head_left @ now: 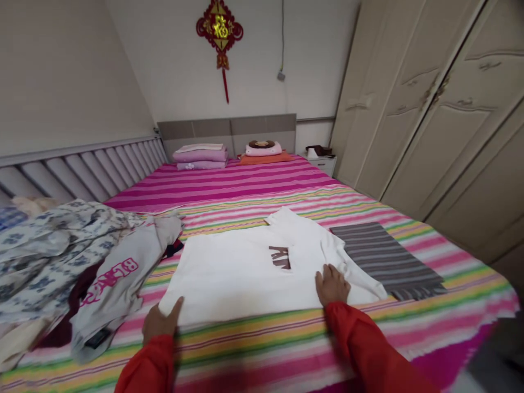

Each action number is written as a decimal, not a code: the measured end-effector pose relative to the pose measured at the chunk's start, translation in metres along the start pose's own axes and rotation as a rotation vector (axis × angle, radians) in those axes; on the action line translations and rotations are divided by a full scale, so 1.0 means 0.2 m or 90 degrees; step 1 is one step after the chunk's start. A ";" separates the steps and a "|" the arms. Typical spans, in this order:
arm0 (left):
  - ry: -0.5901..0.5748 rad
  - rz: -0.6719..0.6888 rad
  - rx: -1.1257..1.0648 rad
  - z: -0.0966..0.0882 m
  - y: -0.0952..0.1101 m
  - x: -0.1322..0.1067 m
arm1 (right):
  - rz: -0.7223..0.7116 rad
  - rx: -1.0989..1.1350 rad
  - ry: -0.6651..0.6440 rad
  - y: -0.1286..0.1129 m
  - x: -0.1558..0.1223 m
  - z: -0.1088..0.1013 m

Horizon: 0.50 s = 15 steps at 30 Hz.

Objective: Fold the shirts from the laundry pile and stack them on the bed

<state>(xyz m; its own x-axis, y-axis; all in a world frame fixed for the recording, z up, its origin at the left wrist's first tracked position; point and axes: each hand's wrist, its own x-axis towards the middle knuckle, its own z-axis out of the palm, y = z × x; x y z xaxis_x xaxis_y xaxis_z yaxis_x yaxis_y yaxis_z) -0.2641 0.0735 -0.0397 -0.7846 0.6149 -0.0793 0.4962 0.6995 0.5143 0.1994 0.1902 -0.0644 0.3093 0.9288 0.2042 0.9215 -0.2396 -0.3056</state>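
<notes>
Now the right hand (331, 285) lies spread at four o'clock on the white printed T-shirt (233, 270), left hand (160, 322) at seven o'clock, grip unclear; probably best smoothed outward, evenly.

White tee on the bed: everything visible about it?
The white T-shirt lies flat on the striped bedspread, apparently soft knit, with partial dark brown lettering mid-chest. One sleeve points toward the headboard. The right hand rests flat on its right part; the left hand touches its near left corner. A grey striped cloth lies beside its right edge.
</notes>
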 end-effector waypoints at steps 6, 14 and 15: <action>-0.034 0.007 0.072 -0.09 -0.03 0.08 | -0.155 0.157 0.002 0.24 -0.03 -0.05; 0.065 0.109 -0.041 -0.04 -0.07 -0.02 | 0.085 0.154 0.142 0.56 0.01 -0.27; 0.074 0.116 -0.038 -0.03 -0.06 -0.04 | 0.098 0.179 0.104 0.58 0.04 -0.28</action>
<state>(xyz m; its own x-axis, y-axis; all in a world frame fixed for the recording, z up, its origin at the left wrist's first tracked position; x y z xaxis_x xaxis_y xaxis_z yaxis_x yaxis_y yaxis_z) -0.2666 0.0575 -0.0408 -0.7229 0.6810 0.1170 0.6138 0.5552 0.5612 0.3222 0.1529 -0.0459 0.4934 0.8253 0.2749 0.7680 -0.2649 -0.5831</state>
